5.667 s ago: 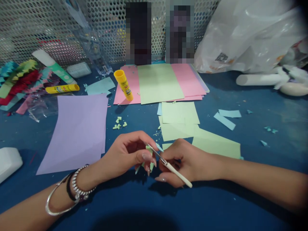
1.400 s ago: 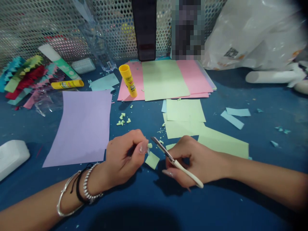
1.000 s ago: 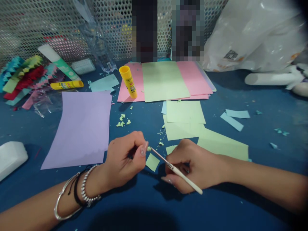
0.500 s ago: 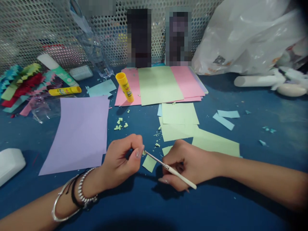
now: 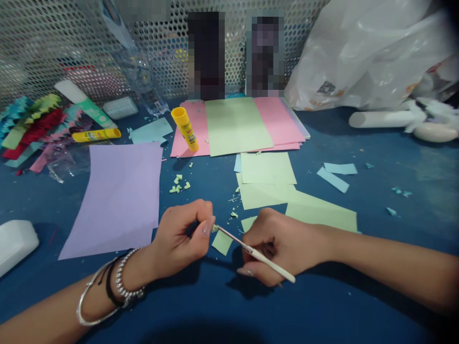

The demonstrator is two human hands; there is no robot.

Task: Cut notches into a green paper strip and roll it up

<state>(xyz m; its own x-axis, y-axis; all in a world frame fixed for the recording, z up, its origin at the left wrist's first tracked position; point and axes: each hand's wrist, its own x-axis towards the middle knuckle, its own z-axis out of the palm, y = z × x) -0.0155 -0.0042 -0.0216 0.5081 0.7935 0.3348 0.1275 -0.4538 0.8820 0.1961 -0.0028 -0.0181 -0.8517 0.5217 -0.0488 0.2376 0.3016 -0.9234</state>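
Note:
My left hand (image 5: 188, 239) is closed, thumb and forefinger pinching a tiny piece of green paper (image 5: 215, 228). My right hand (image 5: 272, 248) is closed around small scissors (image 5: 268, 263) with white handles, seen nearly edge-on. Their metal tip points left and lies close to the pinched piece; I cannot tell whether the blades touch it. Below the tip, a small green paper square (image 5: 222, 242) lies on the blue table. Larger green sheets (image 5: 319, 212) lie behind my right hand, and a purple sheet (image 5: 114, 196) lies beyond my left wrist.
Green paper cuttings (image 5: 177, 186) are scattered beyond my left hand. A yellow glue stick (image 5: 185, 129) stands before stacked pink and green paper (image 5: 236, 126). Blue strips (image 5: 333, 179) lie at right, a plastic bag (image 5: 340, 57) behind. A white object (image 5: 16, 246) sits at far left.
Slightly more of the pinched green piece shows between my left fingertips and the scissors' tip. Both hands have hardly moved.

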